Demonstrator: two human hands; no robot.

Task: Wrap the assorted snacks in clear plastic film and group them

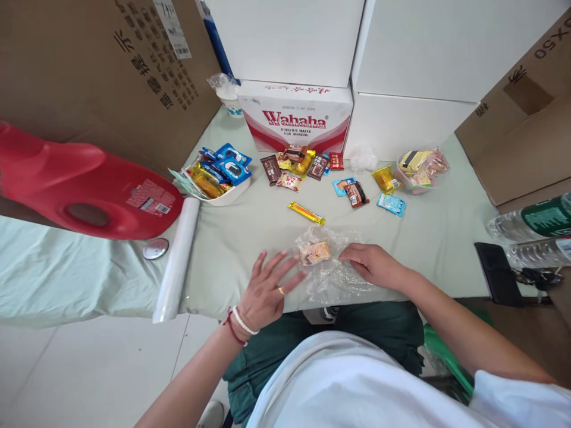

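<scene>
A pinkish-beige snack block [314, 253] lies on a crumpled sheet of clear plastic film [334, 279] near the table's front edge. My left hand [270, 288], wearing a ring, reaches in from the left with its fingers spread; the fingertips are beside the block and over the film's left side. At the film's right edge, my right hand [373, 266] has its thumb and fingers drawn together on the plastic. A yellow snack stick [307, 213] lies just beyond the film.
Wrapped snacks [292, 166] are scattered farther back. A filled white bowl [229, 193] stands left and a clear tub of snacks [422, 172] right. A film roll [177, 261] and red jug [98, 190] are at left; a phone [497, 273] and bottles [535, 252] at right.
</scene>
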